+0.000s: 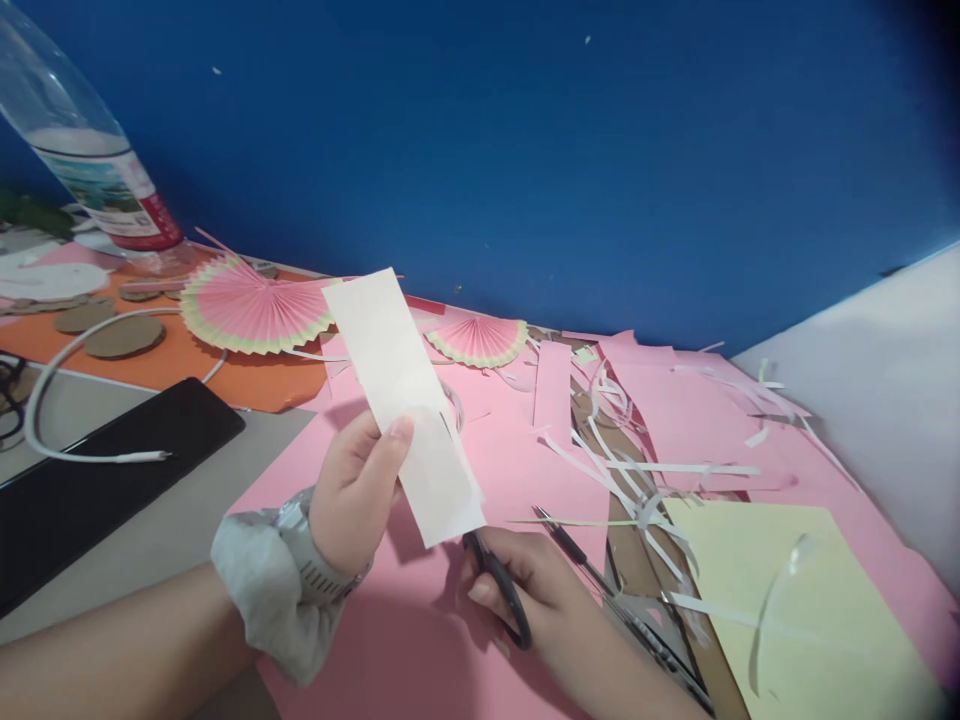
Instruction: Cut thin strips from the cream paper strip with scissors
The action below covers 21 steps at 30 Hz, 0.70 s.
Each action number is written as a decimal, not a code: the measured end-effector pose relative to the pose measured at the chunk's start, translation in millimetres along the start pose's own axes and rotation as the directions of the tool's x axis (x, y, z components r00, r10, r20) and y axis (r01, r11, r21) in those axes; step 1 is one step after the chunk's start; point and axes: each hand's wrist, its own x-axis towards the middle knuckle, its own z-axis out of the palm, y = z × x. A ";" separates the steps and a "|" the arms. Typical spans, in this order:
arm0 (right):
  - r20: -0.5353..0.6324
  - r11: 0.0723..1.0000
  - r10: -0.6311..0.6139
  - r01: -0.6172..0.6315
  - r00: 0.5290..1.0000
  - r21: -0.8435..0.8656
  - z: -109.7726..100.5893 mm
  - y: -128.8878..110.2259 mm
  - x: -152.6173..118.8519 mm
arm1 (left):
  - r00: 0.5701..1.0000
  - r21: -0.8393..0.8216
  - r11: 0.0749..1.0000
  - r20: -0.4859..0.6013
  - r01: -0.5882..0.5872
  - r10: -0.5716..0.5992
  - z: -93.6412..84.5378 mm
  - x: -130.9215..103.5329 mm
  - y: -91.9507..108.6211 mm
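A pale cream strip of paper (390,350) is pinched in my left hand (360,480), thumb on its front face, and it tilts with its top toward the left. Black-handled scissors (506,590) sit in my right hand (525,590), the fingers wrapped round the handle loops. Their blades are mostly hidden behind the paper's lower end, where a slit shows along the right edge. Beneath both hands lies a pink sheet of paper (420,640). A black pen (574,550) rests just right of my right hand.
Two pink pleated paper fans (259,305) lie at the back. A plastic bottle (112,170), cardboard discs (124,337), a black phone (120,480) and a white cable (45,400) are on the left. Paper offcuts (675,467) and a pale yellow sheet (810,590) cover the right. A blue partition (487,150) stands behind.
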 end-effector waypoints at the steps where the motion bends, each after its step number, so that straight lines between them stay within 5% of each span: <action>1: 0.002 1.000 -0.002 0.002 1.000 -0.003 -0.3 -0.1 0.1 | 1.000 -0.002 1.000 -0.009 0.018 -0.018 -0.1 -0.5 -0.5; 21: 0.021 0.999 -0.005 0.004 1.000 0.049 -1.3 -3.3 2.6 | 0.998 0.179 0.982 0.019 -0.054 0.052 -2.9 0.2 -2.2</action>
